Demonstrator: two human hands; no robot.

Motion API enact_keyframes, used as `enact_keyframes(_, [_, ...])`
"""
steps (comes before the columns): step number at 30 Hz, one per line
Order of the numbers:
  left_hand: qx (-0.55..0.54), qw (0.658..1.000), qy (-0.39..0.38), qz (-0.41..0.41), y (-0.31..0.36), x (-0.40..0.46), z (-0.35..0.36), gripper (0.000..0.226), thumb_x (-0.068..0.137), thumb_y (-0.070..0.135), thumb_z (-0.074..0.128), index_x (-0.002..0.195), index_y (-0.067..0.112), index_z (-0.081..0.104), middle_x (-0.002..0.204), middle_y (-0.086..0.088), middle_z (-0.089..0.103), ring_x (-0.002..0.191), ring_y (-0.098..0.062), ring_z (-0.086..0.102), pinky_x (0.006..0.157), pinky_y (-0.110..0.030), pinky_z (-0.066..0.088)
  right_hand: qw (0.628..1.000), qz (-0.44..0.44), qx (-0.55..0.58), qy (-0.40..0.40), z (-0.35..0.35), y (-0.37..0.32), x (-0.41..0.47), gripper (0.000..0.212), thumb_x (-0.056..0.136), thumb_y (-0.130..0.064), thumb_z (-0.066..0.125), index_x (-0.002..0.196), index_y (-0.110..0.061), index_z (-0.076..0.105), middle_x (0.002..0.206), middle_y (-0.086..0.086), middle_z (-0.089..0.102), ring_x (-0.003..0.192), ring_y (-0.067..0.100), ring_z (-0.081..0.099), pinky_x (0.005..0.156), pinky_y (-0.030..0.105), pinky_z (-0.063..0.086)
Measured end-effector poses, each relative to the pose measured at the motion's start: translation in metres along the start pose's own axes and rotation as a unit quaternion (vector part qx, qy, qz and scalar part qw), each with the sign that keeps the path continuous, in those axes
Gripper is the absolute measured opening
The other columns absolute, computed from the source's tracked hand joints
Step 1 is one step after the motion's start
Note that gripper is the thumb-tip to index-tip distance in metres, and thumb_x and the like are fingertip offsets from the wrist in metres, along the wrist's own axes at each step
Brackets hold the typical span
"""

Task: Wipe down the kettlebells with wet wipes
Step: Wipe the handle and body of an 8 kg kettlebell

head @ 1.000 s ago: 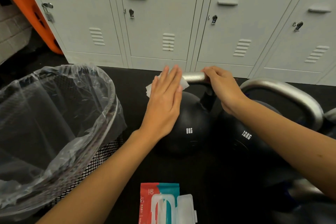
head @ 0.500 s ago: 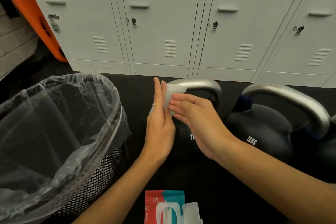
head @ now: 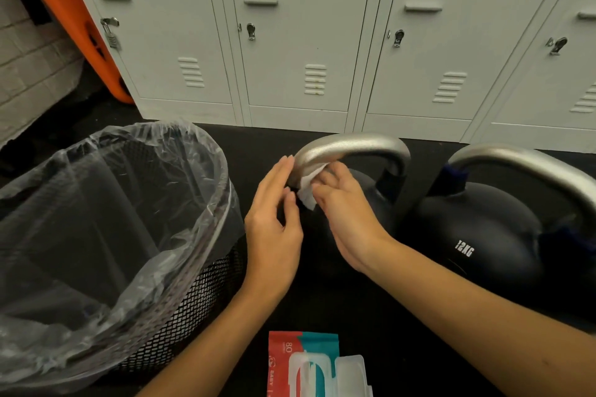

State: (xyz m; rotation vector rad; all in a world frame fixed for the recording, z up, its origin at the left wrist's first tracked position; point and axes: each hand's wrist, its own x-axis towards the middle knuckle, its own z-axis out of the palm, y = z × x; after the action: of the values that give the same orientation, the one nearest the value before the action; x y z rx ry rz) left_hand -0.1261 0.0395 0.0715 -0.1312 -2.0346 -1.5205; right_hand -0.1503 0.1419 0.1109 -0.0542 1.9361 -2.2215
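Two black kettlebells with silver handles stand on the dark floor. The nearer one's handle (head: 350, 147) arches over its body, mostly hidden by my hands. The 12KG kettlebell (head: 477, 235) stands to its right. A white wet wipe (head: 308, 188) is pinched in the fingers of my right hand (head: 346, 206), just under the left end of the handle. My left hand (head: 274, 219) is beside it, fingers apart, fingertips near the handle's left leg, holding nothing that I can see.
A black mesh bin (head: 193, 303) lined with a clear plastic bag (head: 106, 222) stands at the left. A red and teal wet wipe pack (head: 303, 361) with its lid flipped up lies at the bottom centre. Grey lockers (head: 290, 42) close off the back.
The wipe passed from my left hand to my right hand. My right hand let go of the handle top and came down to the wipe at the handle's left end.
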Motion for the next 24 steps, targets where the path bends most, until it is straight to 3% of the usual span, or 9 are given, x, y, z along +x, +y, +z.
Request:
enact_keyframes(4, [0.028, 0.998, 0.024, -0.041, -0.011, -0.007, -0.007, 0.054, 0.091, -0.009, 0.048, 0.135, 0.022, 0.051, 0.139, 0.009, 0.047, 0.132, -0.004, 0.042, 0.105, -0.039, 0.044, 0.965, -0.027, -0.258, -0.038, -0.006, 0.011, 0.013, 0.032, 0.103, -0.013, 0.042, 0.129, -0.029, 0.05, 0.121, 0.002, 0.065, 0.117, 0.017, 0.058, 0.1, 0.035, 0.046])
enact_keyframes(7, [0.036, 0.997, 0.022, -0.067, -0.016, -0.011, -0.006, 0.057, 0.089, -0.011, 0.047, 0.133, 0.024, 0.053, 0.133, 0.01, 0.049, 0.127, 0.0, 0.044, 0.102, -0.032, 0.045, 0.915, -0.07, -0.394, -0.044, -0.009, 0.012, 0.013, 0.037, 0.102, -0.012, 0.046, 0.138, -0.022, 0.043, 0.096, -0.002, 0.065, 0.091, 0.011, 0.064, 0.073, 0.014, 0.048])
enact_keyframes(9, [0.033, 0.997, 0.014, -0.065, -0.015, -0.012, -0.003, 0.055, 0.087, -0.012, 0.047, 0.131, 0.021, 0.055, 0.128, 0.011, 0.051, 0.123, 0.001, 0.047, 0.099, -0.027, 0.046, 0.892, -0.104, -0.439, -0.024, -0.009, 0.013, 0.006, 0.036, 0.101, -0.012, 0.048, 0.136, -0.017, 0.045, 0.077, -0.01, 0.056, 0.069, 0.004, 0.057, 0.058, 0.009, 0.042])
enact_keyframes(12, [0.022, 0.998, 0.001, -0.066, -0.013, -0.013, 0.004, 0.054, 0.086, -0.013, 0.047, 0.13, 0.016, 0.056, 0.125, 0.009, 0.052, 0.118, 0.001, 0.049, 0.093, -0.021, 0.048, 0.883, -0.13, -0.451, -0.008, -0.012, 0.018, -0.004, 0.02, 0.101, -0.014, 0.048, 0.12, -0.014, 0.055, 0.074, -0.007, 0.058, 0.063, 0.007, 0.056, 0.057, 0.015, 0.043])
enact_keyframes(16, [0.01, 0.996, 0.0, -0.085, -0.012, -0.014, 0.008, 0.056, 0.086, -0.01, 0.049, 0.132, 0.022, 0.05, 0.122, 0.02, 0.047, 0.118, 0.001, 0.048, 0.089, -0.016, 0.046, 0.891, -0.127, -0.436, -0.009, -0.01, 0.017, -0.005, 0.025, 0.101, -0.011, 0.047, 0.124, -0.015, 0.055, 0.077, -0.005, 0.061, 0.063, 0.008, 0.057, 0.058, 0.015, 0.045])
enact_keyframes(20, [0.0, 0.995, -0.006, -0.102, -0.014, -0.013, 0.007, 0.058, 0.087, -0.009, 0.05, 0.134, 0.023, 0.046, 0.125, 0.015, 0.047, 0.12, 0.001, 0.047, 0.091, -0.017, 0.046, 0.899, -0.084, -0.428, -0.023, -0.012, 0.009, 0.015, 0.03, 0.1, -0.007, 0.045, 0.127, -0.017, 0.054, 0.079, -0.006, 0.058, 0.067, 0.006, 0.055, 0.057, 0.016, 0.041])
enact_keyframes(24, [-0.002, 0.995, -0.013, -0.1, -0.012, -0.013, 0.005, 0.057, 0.087, -0.008, 0.05, 0.131, 0.028, 0.047, 0.125, 0.012, 0.048, 0.12, 0.001, 0.047, 0.09, -0.014, 0.045, 0.906, -0.083, -0.414, 0.0, -0.013, 0.006, 0.011, 0.024, 0.101, -0.01, 0.045, 0.117, -0.018, 0.061, 0.088, -0.001, 0.066, 0.079, 0.012, 0.062, 0.07, 0.032, 0.052])
